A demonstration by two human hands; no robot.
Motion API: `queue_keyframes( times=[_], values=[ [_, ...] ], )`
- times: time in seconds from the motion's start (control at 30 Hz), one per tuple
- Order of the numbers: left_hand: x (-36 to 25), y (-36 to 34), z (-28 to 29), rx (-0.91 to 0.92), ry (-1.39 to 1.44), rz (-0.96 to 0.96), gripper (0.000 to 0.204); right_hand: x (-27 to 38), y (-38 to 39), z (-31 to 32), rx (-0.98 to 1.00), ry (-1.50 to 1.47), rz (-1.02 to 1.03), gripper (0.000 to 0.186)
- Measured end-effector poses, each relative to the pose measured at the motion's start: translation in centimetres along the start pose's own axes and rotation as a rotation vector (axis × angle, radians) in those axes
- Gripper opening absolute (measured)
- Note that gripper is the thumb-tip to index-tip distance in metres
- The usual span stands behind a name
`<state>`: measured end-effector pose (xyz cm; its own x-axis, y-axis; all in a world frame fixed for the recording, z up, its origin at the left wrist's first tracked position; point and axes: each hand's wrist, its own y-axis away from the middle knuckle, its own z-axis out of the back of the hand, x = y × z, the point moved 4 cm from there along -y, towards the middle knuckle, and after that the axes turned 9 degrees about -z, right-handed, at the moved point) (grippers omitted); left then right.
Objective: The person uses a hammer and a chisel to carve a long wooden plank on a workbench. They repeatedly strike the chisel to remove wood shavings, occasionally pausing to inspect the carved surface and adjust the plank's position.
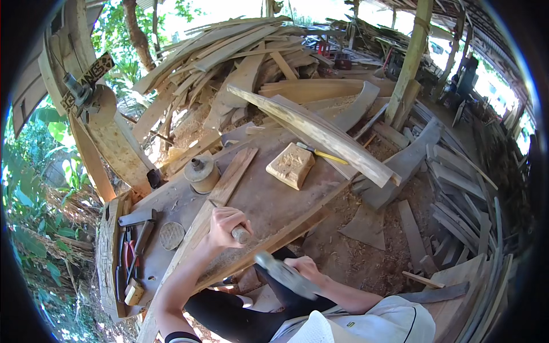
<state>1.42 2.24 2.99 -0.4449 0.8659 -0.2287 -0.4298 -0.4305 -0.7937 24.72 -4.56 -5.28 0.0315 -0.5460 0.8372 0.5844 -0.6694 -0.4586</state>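
Note:
My left hand (227,226) is closed round a chisel, whose round wooden handle (241,234) sticks out toward me. The chisel's thin metal end meets a long wooden plank (194,231) that lies slantwise along the workbench (251,197). My right hand (304,267) grips a pale grey mallet (287,276), smeared by motion, over my lap. Its head is a short way right of and below the chisel handle, apart from it. The exact shape of the mallet cannot be made out.
A round can with a spout (201,174) and a flat round disc (171,235) sit left of the plank. A hammer (143,228) and red-handled pliers (129,251) lie at the bench's left end. Beyond are a wooden block (290,164), a yellow-handled tool (327,155) and a long beam (320,131).

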Motion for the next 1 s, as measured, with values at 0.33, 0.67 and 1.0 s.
queue_keyframes(
  times=[0.33,0.67,1.0],
  values=[
    [0.2,-0.2,-0.2,-0.018,-0.018,-0.009,0.022,-2.3,0.4,-0.1,-0.117,-0.283,-0.308,0.015],
    [0.9,-0.4,1.8,-0.123,-0.019,0.065,0.022,-3.3,-7.5,2.3,-0.244,-0.285,-0.335,0.041],
    [4.5,1.6,6.3,-0.593,0.095,0.269,0.023,-3.3,-8.9,0.2,-0.306,0.268,-0.181,0.03]
  ],
)
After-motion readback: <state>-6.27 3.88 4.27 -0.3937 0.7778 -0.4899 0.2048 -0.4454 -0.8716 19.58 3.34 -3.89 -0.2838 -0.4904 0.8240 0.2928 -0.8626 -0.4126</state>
